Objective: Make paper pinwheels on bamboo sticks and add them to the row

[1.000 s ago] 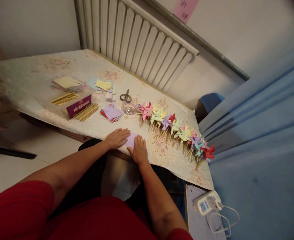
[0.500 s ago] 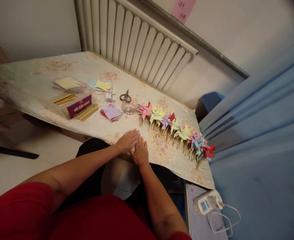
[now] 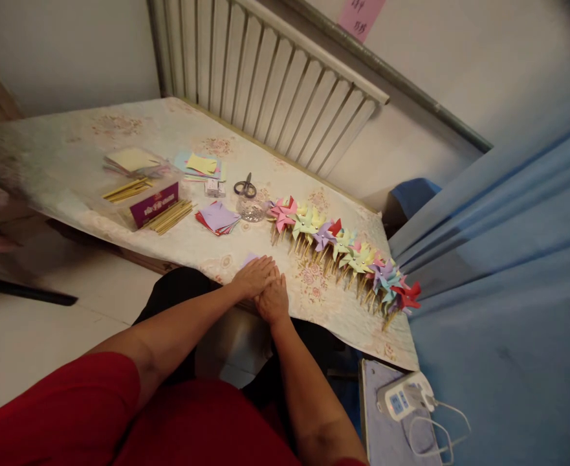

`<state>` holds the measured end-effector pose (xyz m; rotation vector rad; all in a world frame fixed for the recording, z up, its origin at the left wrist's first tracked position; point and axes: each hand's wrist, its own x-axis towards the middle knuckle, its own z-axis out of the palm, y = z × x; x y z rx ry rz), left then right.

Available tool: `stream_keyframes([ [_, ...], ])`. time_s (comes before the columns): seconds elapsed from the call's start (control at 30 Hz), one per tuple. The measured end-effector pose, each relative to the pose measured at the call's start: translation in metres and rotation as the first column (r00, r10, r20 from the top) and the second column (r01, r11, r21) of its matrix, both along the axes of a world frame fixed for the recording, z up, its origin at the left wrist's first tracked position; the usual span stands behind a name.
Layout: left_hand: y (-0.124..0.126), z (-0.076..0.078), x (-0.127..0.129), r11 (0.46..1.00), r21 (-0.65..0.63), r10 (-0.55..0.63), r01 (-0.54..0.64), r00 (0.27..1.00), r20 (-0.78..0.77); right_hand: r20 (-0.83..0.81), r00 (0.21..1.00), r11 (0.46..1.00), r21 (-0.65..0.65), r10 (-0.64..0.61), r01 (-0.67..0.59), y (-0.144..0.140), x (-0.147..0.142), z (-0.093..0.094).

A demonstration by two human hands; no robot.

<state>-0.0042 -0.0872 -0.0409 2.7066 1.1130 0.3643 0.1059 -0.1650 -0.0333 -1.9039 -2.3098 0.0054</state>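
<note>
Head view, floral tablecloth (image 3: pixel 182 243), white radiator (image 3: pixel 270 84), blue curtain (image 3: pixel 503 259)

The hands (image 3: pixel 265 288) cover almost all of the purple paper (image 3: pixel 249 259); the pink note (image 3: pixel 361 14) above the radiator (image 3: pixel 265 77) is cut off.

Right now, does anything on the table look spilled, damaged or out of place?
Nothing stands out. The pinwheels lie in a neat row, the scissors lie flat, and both hands, left hand and right hand, press a lilac paper.

One head-worn camera looks forward and steeply down, close over the table (image 3: pixel 178 239) edge.
</note>
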Motion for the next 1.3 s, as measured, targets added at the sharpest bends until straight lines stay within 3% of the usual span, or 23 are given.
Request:
stream_keyframes([
  [0.2, 0.004, 0.005, -0.024, 0.998, 0.059, -0.023, 0.026, 0.998, -0.055, -0.032, 0.999, 0.996, 0.080, -0.025, 0.028, 0.000, 0.003, -0.012],
  [0.57, 0.008, 0.009, -0.062, 0.995, 0.091, 0.035, -0.027, 0.996, -0.079, -0.040, 0.999, 0.996, 0.092, -0.015, 0.019, -0.003, 0.006, -0.011],
  [0.73, 0.008, 0.007, -0.066, 0.994, 0.101, 0.039, -0.032, 0.997, -0.069, -0.121, 0.990, 0.992, 0.093, -0.078, 0.089, 0.002, 0.003, -0.006],
  [0.9, 0.008, 0.005, -0.066, 0.992, 0.130, 0.016, -0.010, 0.999, -0.045, -0.054, 0.995, 0.991, 0.104, 0.089, -0.083, 0.015, -0.012, -0.003],
  [1.03, 0.007, 0.004, -0.067, 0.991, 0.130, 0.019, -0.017, 1.000, -0.014, 0.023, 0.990, 0.988, 0.069, 0.138, -0.139, 0.018, -0.011, -0.004],
  [1.3, 0.009, 0.002, -0.070, 0.991, 0.130, 0.034, -0.031, 0.999, -0.024, 0.014, 0.999, 0.998, 0.060, 0.030, -0.031, 0.008, -0.003, -0.005],
])
